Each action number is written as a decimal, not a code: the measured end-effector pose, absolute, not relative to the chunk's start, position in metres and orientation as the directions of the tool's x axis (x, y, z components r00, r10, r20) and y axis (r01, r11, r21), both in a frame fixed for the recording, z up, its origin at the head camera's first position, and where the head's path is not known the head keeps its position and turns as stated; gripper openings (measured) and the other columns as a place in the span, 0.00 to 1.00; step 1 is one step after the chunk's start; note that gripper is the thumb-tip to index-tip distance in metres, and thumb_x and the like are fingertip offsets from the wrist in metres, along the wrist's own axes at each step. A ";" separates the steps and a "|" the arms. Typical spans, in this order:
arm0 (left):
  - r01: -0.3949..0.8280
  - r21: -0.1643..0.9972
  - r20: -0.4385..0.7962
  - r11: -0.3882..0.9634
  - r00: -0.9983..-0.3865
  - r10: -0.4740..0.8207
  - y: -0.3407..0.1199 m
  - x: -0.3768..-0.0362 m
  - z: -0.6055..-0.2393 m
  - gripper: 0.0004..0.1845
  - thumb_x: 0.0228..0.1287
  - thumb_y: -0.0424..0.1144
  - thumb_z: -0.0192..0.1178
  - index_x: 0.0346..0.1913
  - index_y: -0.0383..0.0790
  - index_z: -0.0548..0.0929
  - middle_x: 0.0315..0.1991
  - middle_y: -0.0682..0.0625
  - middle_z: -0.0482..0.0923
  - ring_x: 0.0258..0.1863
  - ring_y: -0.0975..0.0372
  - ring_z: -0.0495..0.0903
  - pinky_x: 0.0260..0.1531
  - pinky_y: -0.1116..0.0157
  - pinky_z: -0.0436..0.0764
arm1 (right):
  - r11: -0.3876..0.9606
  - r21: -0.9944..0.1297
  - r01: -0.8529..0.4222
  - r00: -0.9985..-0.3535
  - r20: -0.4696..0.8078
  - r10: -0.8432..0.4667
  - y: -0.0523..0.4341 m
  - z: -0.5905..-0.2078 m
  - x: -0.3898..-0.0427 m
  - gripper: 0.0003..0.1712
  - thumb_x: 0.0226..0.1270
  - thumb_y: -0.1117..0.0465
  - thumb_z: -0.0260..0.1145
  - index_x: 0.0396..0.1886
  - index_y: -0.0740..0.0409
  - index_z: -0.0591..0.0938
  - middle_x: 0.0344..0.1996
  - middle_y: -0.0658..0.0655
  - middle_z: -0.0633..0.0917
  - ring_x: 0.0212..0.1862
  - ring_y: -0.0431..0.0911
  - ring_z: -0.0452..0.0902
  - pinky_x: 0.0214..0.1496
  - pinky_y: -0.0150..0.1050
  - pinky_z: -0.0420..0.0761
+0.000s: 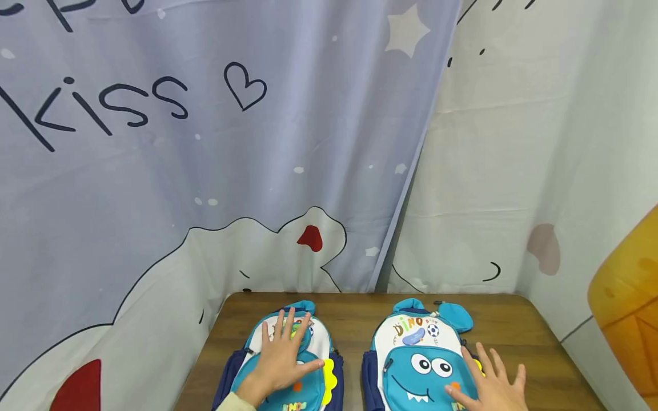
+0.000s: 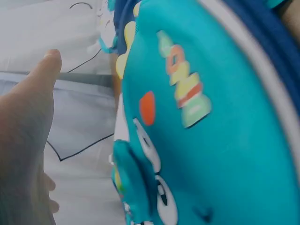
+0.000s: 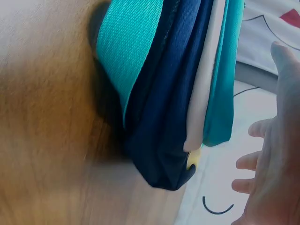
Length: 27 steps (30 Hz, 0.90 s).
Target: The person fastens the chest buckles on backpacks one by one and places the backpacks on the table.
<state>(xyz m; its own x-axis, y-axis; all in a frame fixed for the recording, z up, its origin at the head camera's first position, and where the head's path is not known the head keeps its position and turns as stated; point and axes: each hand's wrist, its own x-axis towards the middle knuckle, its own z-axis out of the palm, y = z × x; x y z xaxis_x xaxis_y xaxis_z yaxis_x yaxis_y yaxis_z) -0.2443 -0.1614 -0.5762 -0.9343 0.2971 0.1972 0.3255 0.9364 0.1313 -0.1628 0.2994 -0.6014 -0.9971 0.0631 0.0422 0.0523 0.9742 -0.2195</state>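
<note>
We see two dino backpacks lying side by side on the wooden table (image 1: 354,319), both at its near edge. Our left hand (image 1: 280,357) rests flat on the left backpack (image 1: 313,342), fingers spread and straight, gripping nothing. Our right hand (image 1: 490,385) lies with fingers splayed on the right edge of the right backpack (image 1: 421,357), also holding nothing. Printed curtains (image 1: 205,171) hang behind.
</note>
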 end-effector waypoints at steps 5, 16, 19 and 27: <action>0.385 0.111 0.220 0.916 -0.908 0.355 -0.150 -0.252 -0.571 0.56 0.49 0.83 0.46 0.78 0.63 0.44 0.78 0.44 0.46 0.76 0.40 0.45 0.64 0.28 0.44 | 0.975 -0.205 0.087 -0.996 0.007 0.091 0.312 -0.599 -0.162 0.66 0.46 0.13 0.50 0.72 0.58 0.65 0.69 0.78 0.59 0.66 0.78 0.48 0.55 0.82 0.24; 0.441 0.131 0.055 0.888 -0.898 0.438 -0.118 -0.259 -0.574 0.57 0.45 0.88 0.35 0.78 0.65 0.43 0.79 0.42 0.43 0.75 0.36 0.42 0.61 0.26 0.43 | 0.975 -0.174 0.140 -0.990 -0.011 0.140 0.318 -0.613 -0.152 0.68 0.43 0.11 0.46 0.73 0.55 0.64 0.68 0.77 0.61 0.65 0.79 0.47 0.55 0.80 0.21; 0.449 0.112 0.060 0.887 -0.894 0.445 -0.115 -0.259 -0.572 0.57 0.45 0.88 0.34 0.78 0.66 0.44 0.79 0.42 0.46 0.75 0.36 0.44 0.61 0.25 0.45 | 0.970 -0.195 0.148 -0.988 0.024 0.156 0.317 -0.624 -0.145 0.66 0.45 0.12 0.47 0.72 0.55 0.65 0.68 0.77 0.62 0.65 0.79 0.47 0.56 0.78 0.17; 0.477 0.180 0.064 0.861 -0.879 0.473 -0.094 -0.265 -0.568 0.56 0.45 0.88 0.36 0.77 0.69 0.41 0.79 0.43 0.44 0.75 0.37 0.43 0.59 0.24 0.47 | 0.975 -0.079 0.209 -0.941 0.257 0.222 0.315 -0.648 -0.126 0.67 0.41 0.09 0.45 0.69 0.55 0.67 0.66 0.73 0.65 0.68 0.75 0.44 0.63 0.70 0.15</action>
